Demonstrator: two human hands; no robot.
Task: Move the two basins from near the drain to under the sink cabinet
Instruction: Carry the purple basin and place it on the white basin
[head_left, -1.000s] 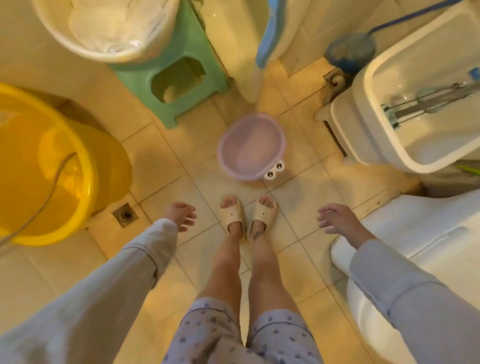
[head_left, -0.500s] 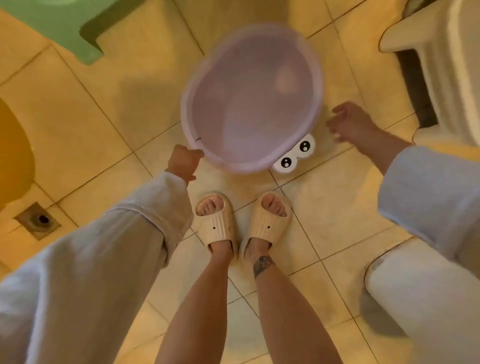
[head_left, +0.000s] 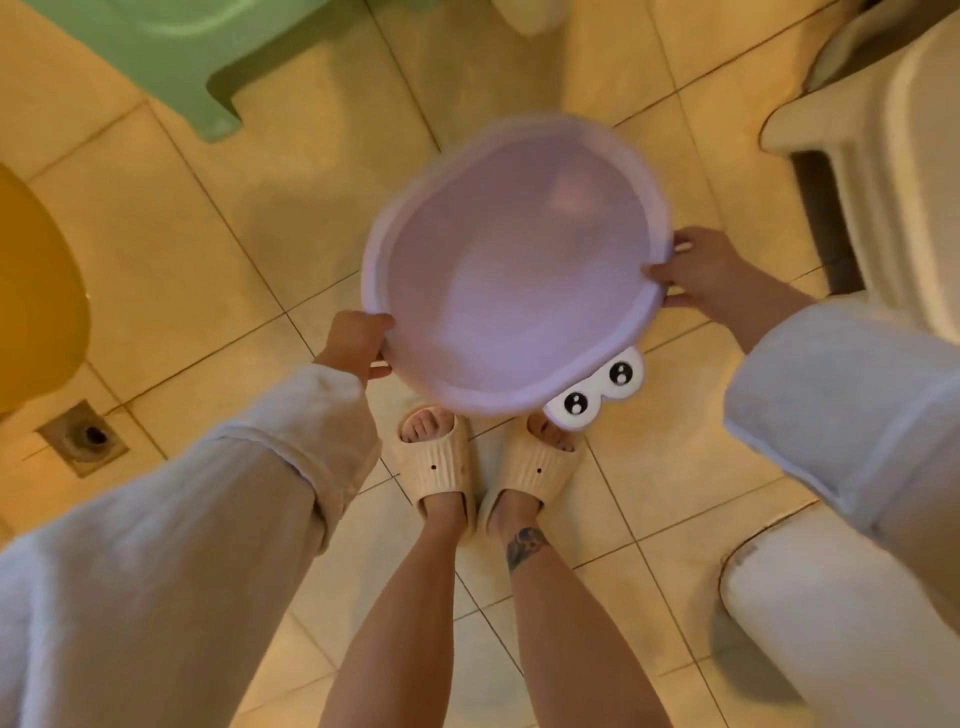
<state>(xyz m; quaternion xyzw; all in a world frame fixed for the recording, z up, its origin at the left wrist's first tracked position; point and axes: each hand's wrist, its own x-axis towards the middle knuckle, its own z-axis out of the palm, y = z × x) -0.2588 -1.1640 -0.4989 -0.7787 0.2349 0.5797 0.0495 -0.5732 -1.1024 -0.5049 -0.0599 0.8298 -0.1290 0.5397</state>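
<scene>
so both hands were just reaching half a sec ago and now the left hand (head_left: 358, 338) and right hand (head_left: 701, 270) have fingers clamped on the purple basin (head_left: 509, 270) rim, lifted off the floor (head_left: 218, 291) above the slippers (head_left: 441, 462), first one's ready to carry.

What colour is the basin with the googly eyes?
The round plastic basin is light purple, seen in the head view.
</scene>
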